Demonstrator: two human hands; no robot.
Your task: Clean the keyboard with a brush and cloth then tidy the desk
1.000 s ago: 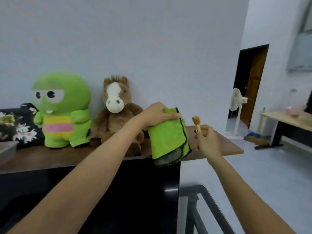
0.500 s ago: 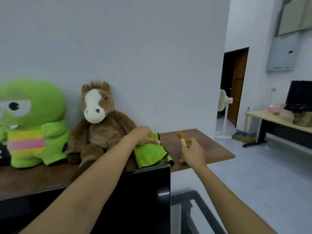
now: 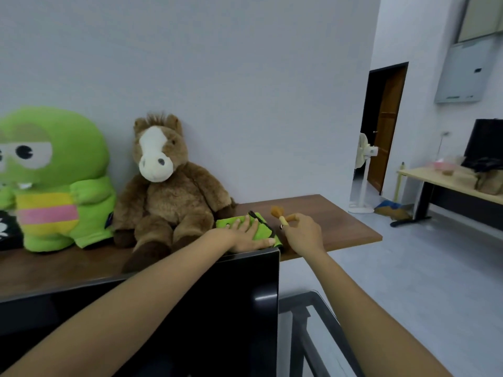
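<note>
A folded green cloth [image 3: 262,230] with a dark edge lies on the brown wooden desk [image 3: 340,221], right of the brown plush horse. My left hand [image 3: 245,235] rests flat on top of it, fingers spread. Just to the right, my right hand [image 3: 303,235] pinches the pale handle of a small brush [image 3: 278,213], whose tan bristles point up and to the left, just above the desk. The keyboard is not in view.
A brown plush horse [image 3: 166,186] and a green plush frog [image 3: 51,180] sit against the wall. A black monitor's top edge [image 3: 217,308] stands in front of my arms. A fan [image 3: 363,159], a doorway and another desk [image 3: 449,183] are at the right.
My left hand lowered the cloth from mid-air onto the desk and now lies flat on it. My right hand came down with the brush to the desk beside it.
</note>
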